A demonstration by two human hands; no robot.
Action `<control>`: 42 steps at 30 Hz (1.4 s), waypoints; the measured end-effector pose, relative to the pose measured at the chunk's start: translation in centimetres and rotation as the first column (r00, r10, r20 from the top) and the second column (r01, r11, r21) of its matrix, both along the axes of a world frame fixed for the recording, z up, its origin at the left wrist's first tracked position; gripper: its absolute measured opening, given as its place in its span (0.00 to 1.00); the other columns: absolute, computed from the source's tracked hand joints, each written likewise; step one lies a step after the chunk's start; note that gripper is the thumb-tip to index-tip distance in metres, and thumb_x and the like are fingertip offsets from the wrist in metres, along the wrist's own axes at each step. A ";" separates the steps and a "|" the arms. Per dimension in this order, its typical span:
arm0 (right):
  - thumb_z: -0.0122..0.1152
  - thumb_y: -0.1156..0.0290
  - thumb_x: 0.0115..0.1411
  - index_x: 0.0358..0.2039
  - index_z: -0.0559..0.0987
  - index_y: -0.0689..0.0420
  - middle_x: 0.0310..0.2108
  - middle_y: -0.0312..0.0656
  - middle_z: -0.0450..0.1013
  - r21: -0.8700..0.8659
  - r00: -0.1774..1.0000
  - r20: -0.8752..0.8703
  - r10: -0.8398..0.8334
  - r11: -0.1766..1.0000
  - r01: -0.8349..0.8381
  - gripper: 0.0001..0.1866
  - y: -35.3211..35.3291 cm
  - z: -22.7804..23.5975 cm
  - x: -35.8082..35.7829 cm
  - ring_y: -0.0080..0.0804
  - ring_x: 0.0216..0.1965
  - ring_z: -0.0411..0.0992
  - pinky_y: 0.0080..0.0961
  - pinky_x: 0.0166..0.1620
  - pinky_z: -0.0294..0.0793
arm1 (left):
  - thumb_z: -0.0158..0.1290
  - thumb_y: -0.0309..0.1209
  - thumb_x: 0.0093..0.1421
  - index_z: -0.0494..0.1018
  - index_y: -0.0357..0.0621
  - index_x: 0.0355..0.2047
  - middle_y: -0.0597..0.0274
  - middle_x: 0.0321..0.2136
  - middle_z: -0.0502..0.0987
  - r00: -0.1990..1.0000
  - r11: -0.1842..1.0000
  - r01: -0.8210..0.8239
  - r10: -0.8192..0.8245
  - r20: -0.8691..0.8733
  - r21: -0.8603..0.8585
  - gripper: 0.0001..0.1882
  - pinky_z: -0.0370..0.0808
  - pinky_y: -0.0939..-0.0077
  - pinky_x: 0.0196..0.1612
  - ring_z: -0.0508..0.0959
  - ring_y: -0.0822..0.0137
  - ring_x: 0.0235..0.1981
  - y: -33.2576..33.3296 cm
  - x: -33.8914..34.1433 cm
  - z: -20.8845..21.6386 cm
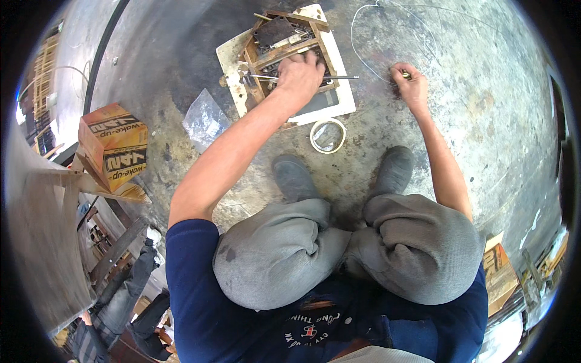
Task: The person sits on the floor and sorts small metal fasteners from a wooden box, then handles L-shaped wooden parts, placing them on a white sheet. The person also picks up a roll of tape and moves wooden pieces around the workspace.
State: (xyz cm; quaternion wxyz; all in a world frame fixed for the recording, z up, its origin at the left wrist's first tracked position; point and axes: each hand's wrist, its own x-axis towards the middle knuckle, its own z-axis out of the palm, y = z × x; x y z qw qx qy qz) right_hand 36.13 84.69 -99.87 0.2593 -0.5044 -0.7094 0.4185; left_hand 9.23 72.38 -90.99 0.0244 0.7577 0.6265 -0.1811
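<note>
A wooden tray (319,43) with compartments full of small metal parts rests on a stained white board (344,91). My left hand (301,74) reaches down into its middle compartment, fingers bent among the parts; what they grip, if anything, is hidden. A thin metal rod (342,77) lies across the tray, passing by that hand. Off to the right, my right hand (413,88) is closed on a small brass-coloured metal piece (406,75), low over the floor. A dark rusty block (273,31) sits in the tray's far compartment.
A roll of tape (313,140) lies between the tray and my shoes (293,175). Left of the tray is a clear plastic bag (204,121). Thin wire (356,45) loops over the concrete floor. A cardboard box (112,145) stands further left; another person's leg (130,284) shows lower left.
</note>
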 end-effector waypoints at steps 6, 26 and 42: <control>0.63 0.65 0.57 0.37 0.77 0.51 0.40 0.38 0.70 0.524 0.903 0.411 0.121 0.780 -0.343 0.08 -3.1 -0.4 -0.8 0.39 0.39 0.70 0.32 0.38 0.73 | 0.52 0.28 0.57 0.70 0.38 0.42 0.46 0.36 0.72 0.991 0.997 -0.030 0.039 0.127 -0.071 0.13 0.79 0.57 0.32 0.79 0.50 0.35 0.7 -0.8 0.0; 0.69 0.53 0.51 0.55 0.71 0.54 0.57 0.49 0.63 0.527 0.908 0.417 0.036 0.805 -0.274 0.33 -3.8 0.8 2.6 0.47 0.58 0.61 0.49 0.62 0.54 | 0.58 0.32 0.46 0.72 0.32 0.38 0.42 0.31 0.78 0.902 0.962 -0.109 0.202 0.381 -0.251 0.20 0.76 0.54 0.41 0.79 0.46 0.37 1.6 -3.1 0.7; 0.64 0.74 0.53 0.36 0.79 0.55 0.36 0.39 0.76 0.533 0.835 0.173 0.522 0.663 -0.525 0.09 -3.9 9.3 -10.2 0.39 0.35 0.73 0.31 0.39 0.72 | 0.59 0.38 0.53 0.77 0.40 0.42 0.66 0.23 0.74 0.308 0.776 -0.605 0.433 0.847 -0.177 0.19 0.70 0.75 0.32 0.73 0.74 0.25 -5.7 -8.3 8.4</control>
